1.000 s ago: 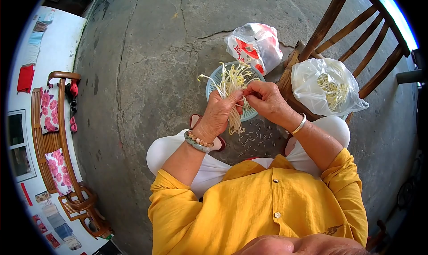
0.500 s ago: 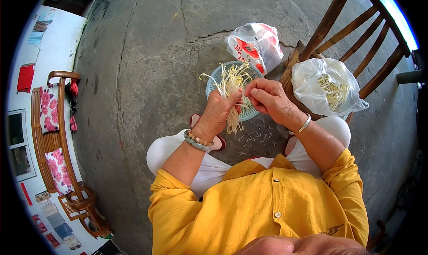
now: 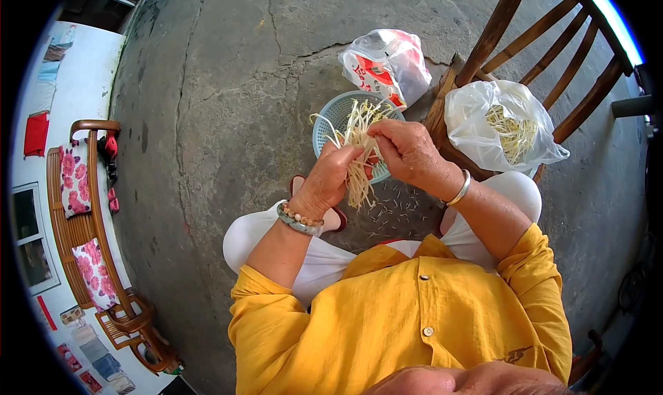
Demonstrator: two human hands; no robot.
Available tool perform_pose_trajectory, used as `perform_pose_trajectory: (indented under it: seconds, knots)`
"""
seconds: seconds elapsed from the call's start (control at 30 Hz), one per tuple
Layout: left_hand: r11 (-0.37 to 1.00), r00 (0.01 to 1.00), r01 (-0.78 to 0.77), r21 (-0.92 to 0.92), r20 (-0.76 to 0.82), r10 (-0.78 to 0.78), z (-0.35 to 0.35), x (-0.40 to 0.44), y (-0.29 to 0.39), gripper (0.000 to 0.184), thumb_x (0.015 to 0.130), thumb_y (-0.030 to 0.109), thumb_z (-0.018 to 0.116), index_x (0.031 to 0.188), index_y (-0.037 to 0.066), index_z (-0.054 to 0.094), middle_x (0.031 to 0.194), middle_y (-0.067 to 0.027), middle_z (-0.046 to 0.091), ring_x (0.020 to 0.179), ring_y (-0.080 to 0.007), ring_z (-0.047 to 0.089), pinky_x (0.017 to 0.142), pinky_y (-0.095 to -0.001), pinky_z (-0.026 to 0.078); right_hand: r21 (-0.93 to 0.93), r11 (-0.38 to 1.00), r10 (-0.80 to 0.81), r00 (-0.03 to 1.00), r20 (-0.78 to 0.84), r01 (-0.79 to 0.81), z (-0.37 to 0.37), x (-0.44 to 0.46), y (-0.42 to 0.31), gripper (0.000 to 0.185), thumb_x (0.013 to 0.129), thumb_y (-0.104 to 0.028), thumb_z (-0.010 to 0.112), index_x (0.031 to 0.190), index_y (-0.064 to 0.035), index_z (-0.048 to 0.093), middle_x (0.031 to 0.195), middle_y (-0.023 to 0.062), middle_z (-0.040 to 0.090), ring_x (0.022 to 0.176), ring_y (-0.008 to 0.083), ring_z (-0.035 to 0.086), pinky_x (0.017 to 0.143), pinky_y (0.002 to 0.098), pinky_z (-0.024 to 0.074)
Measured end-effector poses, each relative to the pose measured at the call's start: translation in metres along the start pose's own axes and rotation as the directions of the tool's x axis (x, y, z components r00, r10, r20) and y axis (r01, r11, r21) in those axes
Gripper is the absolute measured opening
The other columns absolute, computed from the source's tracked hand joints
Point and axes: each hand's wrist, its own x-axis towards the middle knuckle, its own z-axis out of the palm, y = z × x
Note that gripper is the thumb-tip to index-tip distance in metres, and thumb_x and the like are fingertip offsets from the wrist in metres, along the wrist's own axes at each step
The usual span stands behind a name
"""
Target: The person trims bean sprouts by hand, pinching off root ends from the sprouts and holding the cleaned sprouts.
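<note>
My left hand (image 3: 330, 177) is closed around a bunch of bean sprouts (image 3: 359, 129), whose pale stems hang below the fingers. Beside it, my right hand (image 3: 409, 150) has thumb and forefinger pinched together at the right edge of the bunch; whatever sits between those fingertips is too small to make out. Under both hands stands a light blue plastic colander (image 3: 330, 112), partly covered by the sprouts. More bean sprouts (image 3: 512, 134) lie in an open white plastic bag (image 3: 476, 143) on the wooden chair at my right.
A white and red plastic bag (image 3: 387, 63) lies beyond the colander. The wooden chair (image 3: 442, 112) stands close on the right. Small sprout scraps (image 3: 397, 208) are scattered on the concrete floor between my feet. A wooden bench (image 3: 69, 239) with flowered cushions lines the left wall.
My right hand has moved left, its fingertips now at the bunch rather than just apart from it. The left hand still grips the sprouts. The whole view has shifted slightly.
</note>
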Motion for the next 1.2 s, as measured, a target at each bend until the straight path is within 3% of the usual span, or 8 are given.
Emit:
perform_pose_trajectory:
  seconds: [0.1,0.23,0.3,0.4,0.67,0.83,1.03,1.2]
  knots:
    - [1.0,0.999,-0.015,0.014,0.04,0.014,-0.005,0.001,-0.001,0.024,0.089,0.01,0.049,0.11,-0.001,0.057,0.092,-0.009,0.064,0.081,-0.016,0.063,0.065,-0.0276,0.051,0.045,0.999,0.025,1.0,0.001,-0.025,0.0,0.001,-0.002,0.01,0.08,-0.003,0.055,0.087,-0.0001,0.061,0.074,0.0193,0.062,0.067,0.0361,0.062,0.059,0.0389,0.0494]
    - [0.998,0.999,-0.046,0.045,0.017,0.045,-0.002,0.002,-0.003,0.024,0.088,0.011,0.051,0.109,0.0,0.057,0.087,-0.0067,0.063,0.072,-0.0123,0.061,0.062,-0.025,0.049,0.205,0.973,0.104,0.994,0.027,-0.107,0.0,0.002,0.001,0.013,0.083,-0.004,0.054,0.091,0.0016,0.061,0.066,0.009,0.059,0.057,0.0205,0.058,0.053,0.0304,0.0455]
    - [0.997,0.998,-0.045,0.057,0.038,0.043,-0.008,0.003,-0.003,0.026,0.088,0.009,0.049,0.111,-0.002,0.056,0.09,-0.009,0.064,0.077,-0.0153,0.062,0.064,-0.0269,0.051,0.404,0.881,0.23,0.969,0.093,-0.248,-0.005,0.003,0.0,0.015,0.085,-0.005,0.053,0.094,0.0021,0.062,0.062,0.0014,0.055,0.054,0.0098,0.052,0.05,0.0247,0.0416]
    - [0.998,0.992,-0.048,0.033,0.12,0.043,-0.017,0.006,-0.003,0.028,0.089,0.011,0.049,0.112,-0.003,0.055,0.089,-0.0087,0.063,0.072,-0.0145,0.06,0.063,-0.0264,0.05,0.671,0.616,0.373,0.903,0.213,-0.413,-0.018,0.007,-0.01,0.018,0.088,-0.006,0.051,0.099,0.0019,0.064,0.062,-0.0057,0.047,0.056,0.0014,0.042,0.049,0.0185,0.0353]
    - [0.953,0.996,-0.013,-0.304,0.084,0.041,-0.02,0.006,0.01,0.038,0.09,0.021,0.052,0.119,-0.004,0.051,0.088,-0.0081,0.063,0.068,-0.0159,0.059,0.069,-0.0326,0.05,0.803,0.441,0.435,0.878,0.2,-0.401,-0.024,0.008,0.0,0.018,0.091,-0.008,0.049,0.097,0.0029,0.062,0.06,-0.0017,0.048,0.047,0.0034,0.037,0.041,0.0191,0.0284]
    - [0.922,0.996,-0.085,-0.379,-0.014,0.086,-0.024,0.017,0.016,0.025,0.088,0.025,0.062,0.099,0.003,0.057,0.08,-0.0075,0.062,0.065,-0.018,0.058,0.067,-0.0357,0.051,0.804,0.346,0.493,0.823,0.284,-0.484,-0.018,0.005,0.006,0.017,0.09,-0.007,0.048,0.095,0.0024,0.062,0.062,0.0,0.051,0.047,0.0054,0.041,0.04,0.0197,0.0312]
    - [0.886,0.988,-0.147,-0.439,-0.033,0.148,-0.027,0.022,0.023,0.023,0.09,0.022,0.059,0.101,0.002,0.056,0.081,-0.0084,0.062,0.07,-0.02,0.06,0.073,-0.0403,0.052,0.761,0.321,0.543,0.768,0.34,-0.563,-0.018,0.0,0.003,0.017,0.091,-0.008,0.048,0.094,0.0013,0.062,0.067,0.001,0.056,0.052,0.0062,0.049,0.044,0.0192,0.037]
    - [0.867,0.982,-0.181,-0.465,-0.128,0.137,-0.022,0.026,0.017,0.025,0.091,0.02,0.058,0.107,0.002,0.054,0.092,-0.0098,0.061,0.078,-0.0216,0.062,0.08,-0.042,0.051,0.757,0.402,0.453,0.83,0.325,-0.516,-0.02,-0.003,-0.005,0.016,0.091,-0.009,0.051,0.095,0.0005,0.063,0.069,0.0002,0.057,0.054,0.0042,0.048,0.044,0.0181,0.037]
